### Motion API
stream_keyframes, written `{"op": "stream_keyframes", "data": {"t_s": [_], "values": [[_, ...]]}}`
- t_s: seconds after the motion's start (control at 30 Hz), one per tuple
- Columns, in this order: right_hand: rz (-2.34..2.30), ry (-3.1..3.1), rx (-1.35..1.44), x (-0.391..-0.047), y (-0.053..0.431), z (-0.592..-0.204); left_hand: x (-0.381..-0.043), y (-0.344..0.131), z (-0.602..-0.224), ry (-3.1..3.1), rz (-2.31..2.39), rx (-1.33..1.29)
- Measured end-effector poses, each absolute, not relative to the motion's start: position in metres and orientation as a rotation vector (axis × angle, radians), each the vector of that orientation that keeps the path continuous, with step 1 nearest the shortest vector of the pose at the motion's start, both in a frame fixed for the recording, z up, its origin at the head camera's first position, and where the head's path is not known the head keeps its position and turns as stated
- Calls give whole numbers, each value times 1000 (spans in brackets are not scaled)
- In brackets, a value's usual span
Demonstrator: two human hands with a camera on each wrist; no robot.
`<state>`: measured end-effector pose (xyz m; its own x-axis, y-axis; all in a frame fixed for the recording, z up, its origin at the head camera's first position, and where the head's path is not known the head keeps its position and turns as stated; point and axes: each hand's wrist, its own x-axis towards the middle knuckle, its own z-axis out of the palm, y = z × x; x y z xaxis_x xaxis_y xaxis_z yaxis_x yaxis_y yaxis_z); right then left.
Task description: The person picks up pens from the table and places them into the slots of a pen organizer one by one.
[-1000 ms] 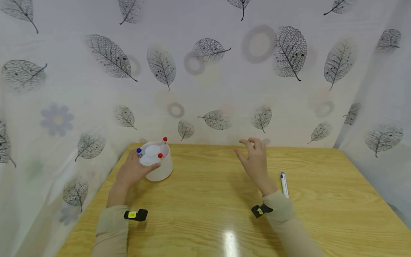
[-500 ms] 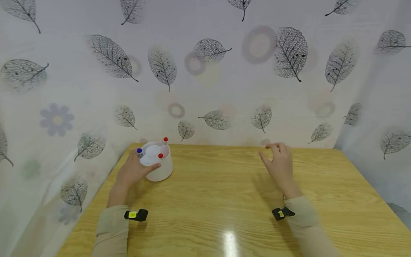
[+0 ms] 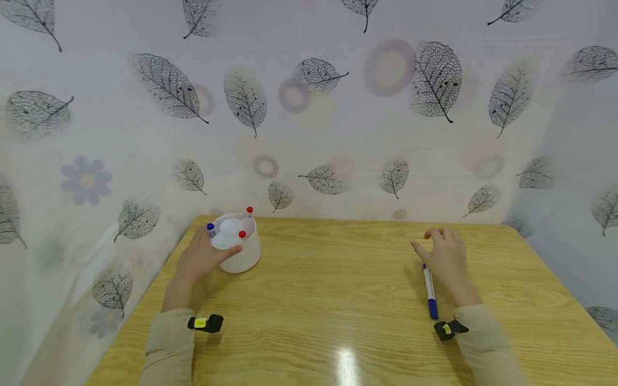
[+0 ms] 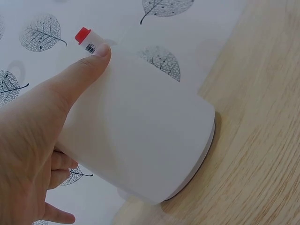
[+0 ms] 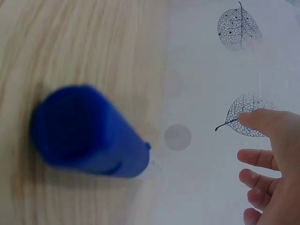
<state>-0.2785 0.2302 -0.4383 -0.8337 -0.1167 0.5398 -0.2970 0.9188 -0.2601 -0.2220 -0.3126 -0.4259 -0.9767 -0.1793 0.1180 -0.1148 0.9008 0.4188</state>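
Note:
At the left of the table in the head view stands a white round pen holder point(image 3: 247, 256). My left hand point(image 3: 197, 258) grips it near the rim, the thumb along the near side in the left wrist view. Two red-ended markers point(image 3: 242, 235) and a blue-ended marker point(image 3: 211, 228) poke up from inside. On the right a white marker with a blue cap point(image 3: 429, 289) lies on the wood; the cap looms large in the right wrist view. Just right of it and above the table hovers my right hand point(image 3: 447, 258), holding nothing, its thumb and fingers apart.
The wooden table point(image 3: 328, 300) reaches back to a pale leaf-printed curtain point(image 3: 333, 128), which also closes in both sides. A black wrist camera point(image 3: 206, 323) sits on the left sleeve and another wrist camera point(image 3: 449, 329) on the right one.
My right hand has moved rightward and slightly nearer, past the lying marker, which its forearm hid half a second ago and which now shows fully. My left hand and the pen holder have stayed put.

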Motion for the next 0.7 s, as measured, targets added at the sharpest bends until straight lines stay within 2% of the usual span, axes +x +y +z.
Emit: {"op": "stream_keyframes", "data": {"t_s": [0.7], "values": [[323,-3019,327,-269,257,-453,-223,-313,-422,-2914,-648,208]]}}
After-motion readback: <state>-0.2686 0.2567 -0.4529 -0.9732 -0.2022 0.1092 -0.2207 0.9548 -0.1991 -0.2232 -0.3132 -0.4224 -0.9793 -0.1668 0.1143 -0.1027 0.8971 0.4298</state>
